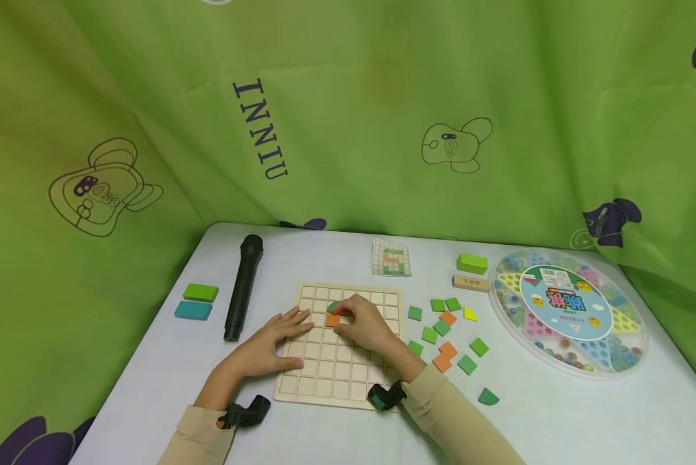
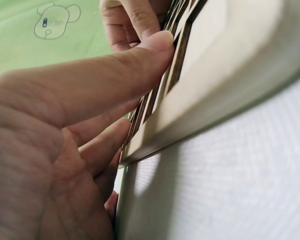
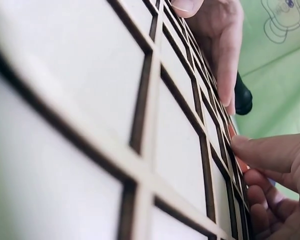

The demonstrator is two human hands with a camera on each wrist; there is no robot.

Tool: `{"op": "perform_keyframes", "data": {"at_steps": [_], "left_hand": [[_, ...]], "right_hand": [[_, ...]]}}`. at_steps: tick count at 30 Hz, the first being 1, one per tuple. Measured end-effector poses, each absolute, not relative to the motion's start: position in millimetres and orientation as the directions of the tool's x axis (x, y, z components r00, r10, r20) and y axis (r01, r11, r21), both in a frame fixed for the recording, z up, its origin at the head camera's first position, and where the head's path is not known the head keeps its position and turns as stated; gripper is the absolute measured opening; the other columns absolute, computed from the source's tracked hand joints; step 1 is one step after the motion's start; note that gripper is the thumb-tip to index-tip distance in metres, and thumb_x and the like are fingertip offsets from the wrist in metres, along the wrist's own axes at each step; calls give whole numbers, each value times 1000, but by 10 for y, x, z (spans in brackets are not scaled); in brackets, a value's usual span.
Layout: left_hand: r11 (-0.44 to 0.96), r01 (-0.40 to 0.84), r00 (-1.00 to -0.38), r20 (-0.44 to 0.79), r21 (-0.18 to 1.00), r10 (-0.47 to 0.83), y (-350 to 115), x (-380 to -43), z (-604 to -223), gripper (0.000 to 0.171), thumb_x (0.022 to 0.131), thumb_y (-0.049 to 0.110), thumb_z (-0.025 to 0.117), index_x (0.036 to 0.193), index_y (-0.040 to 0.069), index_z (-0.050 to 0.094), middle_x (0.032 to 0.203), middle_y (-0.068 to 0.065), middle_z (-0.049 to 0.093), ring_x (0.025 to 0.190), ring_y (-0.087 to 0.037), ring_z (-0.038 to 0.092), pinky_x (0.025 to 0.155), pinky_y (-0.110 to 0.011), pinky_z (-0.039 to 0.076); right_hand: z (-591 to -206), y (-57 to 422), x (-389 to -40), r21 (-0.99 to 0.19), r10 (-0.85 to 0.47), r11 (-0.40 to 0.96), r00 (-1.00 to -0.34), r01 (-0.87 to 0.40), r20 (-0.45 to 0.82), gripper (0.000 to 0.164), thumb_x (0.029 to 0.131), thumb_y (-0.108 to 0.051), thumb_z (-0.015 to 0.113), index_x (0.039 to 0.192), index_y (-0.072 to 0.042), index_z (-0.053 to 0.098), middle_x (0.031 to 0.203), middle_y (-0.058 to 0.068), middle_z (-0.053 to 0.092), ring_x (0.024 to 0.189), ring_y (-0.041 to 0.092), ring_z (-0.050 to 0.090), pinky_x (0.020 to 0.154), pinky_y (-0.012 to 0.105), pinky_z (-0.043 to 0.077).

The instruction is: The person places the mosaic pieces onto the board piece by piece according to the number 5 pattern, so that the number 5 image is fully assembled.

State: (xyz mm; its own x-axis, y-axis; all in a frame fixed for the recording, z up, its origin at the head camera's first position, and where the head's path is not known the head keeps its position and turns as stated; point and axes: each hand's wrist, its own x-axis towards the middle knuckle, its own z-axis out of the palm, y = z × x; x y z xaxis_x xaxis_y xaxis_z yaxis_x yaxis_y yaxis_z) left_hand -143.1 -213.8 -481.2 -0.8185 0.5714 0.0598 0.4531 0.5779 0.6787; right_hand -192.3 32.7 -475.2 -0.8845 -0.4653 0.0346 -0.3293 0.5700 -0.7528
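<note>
A wooden grid board (image 1: 340, 391) lies flat on the white table. My right hand (image 1: 365, 323) reaches over it, thumb and forefinger pinching an orange square tile (image 1: 331, 320) in the upper part of the grid. Right behind that tile sits a green piece (image 1: 333, 306), partly hidden by the fingers. In the right wrist view, orange shows between the thumb (image 3: 260, 151) and fingertips, low against the grid. My left hand (image 1: 272, 345) rests on the board's left edge with fingers spread; its thumb (image 2: 115, 75) touches the frame in the left wrist view.
Loose green, orange and yellow tiles (image 1: 429, 334) lie right of the board, with a green quarter-round (image 1: 488, 396) nearer. Behind stand a pattern card (image 1: 391, 258), blocks (image 1: 472, 263) and a round marble-game case (image 1: 565, 303). A black microphone (image 1: 244, 284) and two blocks (image 1: 193, 310) lie left.
</note>
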Motion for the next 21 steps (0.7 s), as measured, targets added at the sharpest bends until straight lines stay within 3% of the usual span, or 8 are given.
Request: {"op": "perform_keyframes", "data": {"at_steps": [16, 21], "left_hand": [[585, 456, -822, 67, 671, 565, -2126, -1434, -4830, 72, 79, 39, 74, 140, 10, 48, 153, -10, 32, 144, -37, 19, 113, -61, 13], [585, 463, -821, 74, 667, 566, -2128, -1424, -4817, 72, 79, 37, 74, 139, 9, 49, 153, -12, 33, 143, -37, 20, 113, -62, 13]], "right_hand": [[-4711, 408, -1901, -769, -498, 536, -866, -348, 45, 28, 85, -15, 71, 113, -11, 68, 106, 1, 63, 98, 16, 59, 84, 32, 50], [-4653, 516, -1857, -789, -484, 515, -873, -335, 55, 34, 86, -16, 69, 119, -8, 65, 113, 3, 64, 107, 19, 61, 91, 35, 51]]}}
